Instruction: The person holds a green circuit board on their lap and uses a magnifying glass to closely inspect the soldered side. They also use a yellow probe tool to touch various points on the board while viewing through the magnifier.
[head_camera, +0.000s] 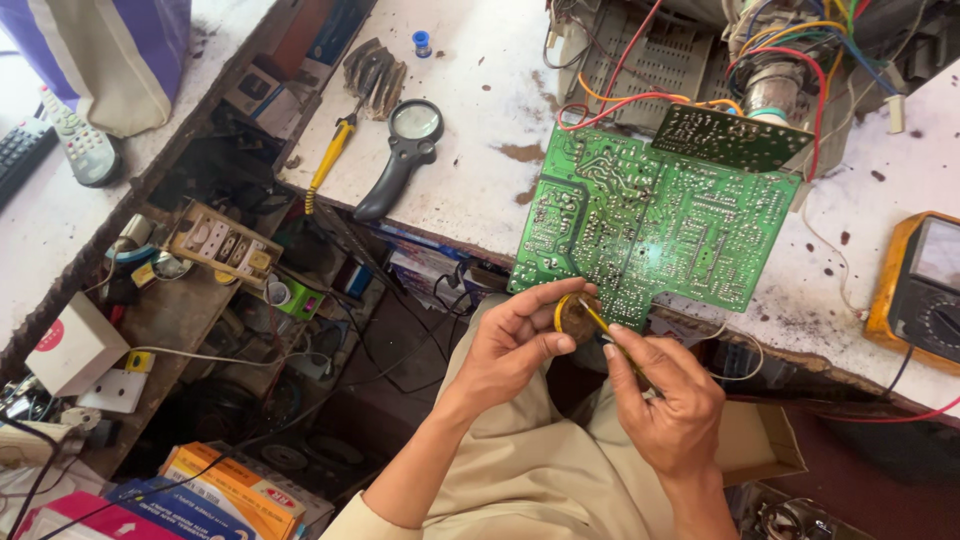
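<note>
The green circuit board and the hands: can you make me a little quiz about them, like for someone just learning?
1. True or false: the green circuit board hangs partly over the edge of the white table.
2. What does the left hand hold? A) a small round tin with a yellow rim B) a remote control C) a blue spool
3. Which tool with a black handle lies on the table to the left of the board?

Key
1. True.
2. A: the small round tin; the right hand pokes a thin tool into it.
3. The magnifying glass.
</note>
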